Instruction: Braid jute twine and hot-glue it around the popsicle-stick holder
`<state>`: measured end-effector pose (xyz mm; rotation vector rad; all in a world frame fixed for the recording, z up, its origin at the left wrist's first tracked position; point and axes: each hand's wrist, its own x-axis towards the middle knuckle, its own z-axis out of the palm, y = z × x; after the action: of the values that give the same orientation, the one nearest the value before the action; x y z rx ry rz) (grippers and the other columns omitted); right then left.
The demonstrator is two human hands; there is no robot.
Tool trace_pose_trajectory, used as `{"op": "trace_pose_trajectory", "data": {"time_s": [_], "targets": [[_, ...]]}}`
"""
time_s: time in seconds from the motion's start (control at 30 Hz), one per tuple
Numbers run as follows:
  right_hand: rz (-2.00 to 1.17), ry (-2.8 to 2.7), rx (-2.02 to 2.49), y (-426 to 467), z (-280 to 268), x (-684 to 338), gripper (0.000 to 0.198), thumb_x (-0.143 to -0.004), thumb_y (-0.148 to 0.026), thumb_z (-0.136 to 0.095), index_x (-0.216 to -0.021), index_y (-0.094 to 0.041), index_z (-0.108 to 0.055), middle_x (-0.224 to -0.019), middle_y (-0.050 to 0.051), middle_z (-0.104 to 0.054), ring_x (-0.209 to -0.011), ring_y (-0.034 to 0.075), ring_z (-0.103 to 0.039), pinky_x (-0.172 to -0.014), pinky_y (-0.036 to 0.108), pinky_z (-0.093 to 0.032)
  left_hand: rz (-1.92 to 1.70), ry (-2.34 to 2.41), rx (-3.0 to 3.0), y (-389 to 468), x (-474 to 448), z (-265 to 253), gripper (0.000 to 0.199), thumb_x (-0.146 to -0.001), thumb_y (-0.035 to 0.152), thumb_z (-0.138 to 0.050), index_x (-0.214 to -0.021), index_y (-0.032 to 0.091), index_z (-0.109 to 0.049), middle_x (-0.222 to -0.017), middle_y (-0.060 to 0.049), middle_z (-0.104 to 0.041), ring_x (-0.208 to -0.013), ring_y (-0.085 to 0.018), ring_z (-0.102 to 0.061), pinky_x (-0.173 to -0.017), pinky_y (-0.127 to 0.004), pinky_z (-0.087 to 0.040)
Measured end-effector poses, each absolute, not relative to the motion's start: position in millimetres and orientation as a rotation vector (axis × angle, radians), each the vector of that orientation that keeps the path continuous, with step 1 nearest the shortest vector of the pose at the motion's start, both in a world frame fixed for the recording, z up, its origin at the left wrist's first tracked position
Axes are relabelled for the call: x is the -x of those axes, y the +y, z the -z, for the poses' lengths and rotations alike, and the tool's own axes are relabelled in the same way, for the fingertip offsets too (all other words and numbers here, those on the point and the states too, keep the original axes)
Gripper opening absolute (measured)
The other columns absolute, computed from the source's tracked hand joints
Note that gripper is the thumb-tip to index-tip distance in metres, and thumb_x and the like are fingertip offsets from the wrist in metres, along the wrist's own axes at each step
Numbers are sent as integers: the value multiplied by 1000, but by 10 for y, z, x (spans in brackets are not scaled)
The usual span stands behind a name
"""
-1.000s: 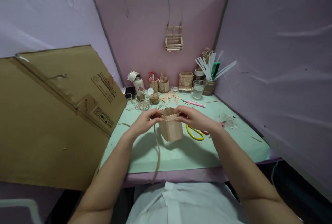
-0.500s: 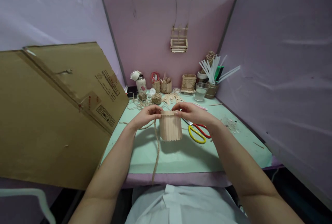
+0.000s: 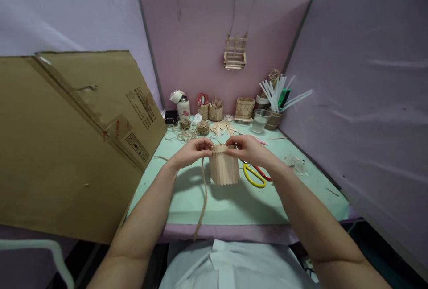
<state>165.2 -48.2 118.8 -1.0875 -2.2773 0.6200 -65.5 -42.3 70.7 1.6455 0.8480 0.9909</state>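
A round cup made of flat craft sticks (image 3: 224,169) is held upright above the table between my two hands, with a strip of braided twine (image 3: 219,149) along its rim. My left hand (image 3: 192,151) pinches the rim's left side, thumb in front. From there the loose braided cord (image 3: 204,193) hangs down past the table's front edge. My right hand (image 3: 249,148) grips the rim's right side, its thumb pressed on the front near the braid. Just right of the cup lie scissors (image 3: 254,175) with yellow and red handles, their blades partly hidden.
Behind the hands are twine balls (image 3: 203,127), loose craft sticks (image 3: 223,127), a clear cup of liquid (image 3: 259,121) and a pot of white glue sticks (image 3: 274,117). A large cardboard sheet (image 3: 73,146) leans at left. Scraps (image 3: 297,164) lie at right.
My right thumb has slid left along the rim toward the braid's end. The cup has shifted slightly right in view and turned a little; the camera view has also shifted.
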Motion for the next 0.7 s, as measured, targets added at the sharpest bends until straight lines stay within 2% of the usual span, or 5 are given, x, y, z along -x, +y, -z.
{"op": "trace_pose_trajectory", "data": {"time_s": [0.17,0.27,0.4,0.53,0.7], "targets": [[-649,-2253,1066,-523,-1152,-1665,18,-82,-34,-61,-82,-17,-67,-65,-1,-56,-60,12,-44,-56,24,-31,-967,824,-1680,-422,671,-720,34,-70,39,-77,-93,16,-65,-75,0,-58,-70,-12,-51,-65,-24,-40],[-644,-2242,1059,-547,-1137,-1663,17,-83,-34,-60,-83,-18,-67,-65,-2,-56,-60,12,-44,-56,24,-31,-940,890,-1753,-462,663,-783,38,-72,40,-75,-100,17,-67,-80,-2,-60,-75,-14,-54,-66,-25,-43],[-602,-2218,1073,-566,-1106,-1647,17,-83,-34,-60,-84,-18,-66,-67,-1,-56,-61,12,-45,-56,24,-32,-1049,1110,-2008,-563,575,-874,48,-73,44,-74,-115,23,-65,-113,-9,-58,-103,-22,-55,-82,-31,-46],[-611,-2221,1038,-574,-1082,-1693,22,-80,-32,-64,-98,-19,-66,-77,0,-60,-63,12,-47,-58,24,-36,-1072,1069,-2171,-610,476,-877,31,-75,40,-74,-99,22,-69,-127,-10,-54,-124,-27,-47,-106,-43,-36],[-700,-2249,995,-572,-1093,-1845,31,-80,-29,-63,-109,-19,-60,-85,1,-59,-64,12,-48,-58,25,-38,-1022,989,-2091,-600,463,-872,18,-78,35,-70,-86,20,-67,-128,-10,-55,-124,-25,-49,-107,-41,-36]]}}
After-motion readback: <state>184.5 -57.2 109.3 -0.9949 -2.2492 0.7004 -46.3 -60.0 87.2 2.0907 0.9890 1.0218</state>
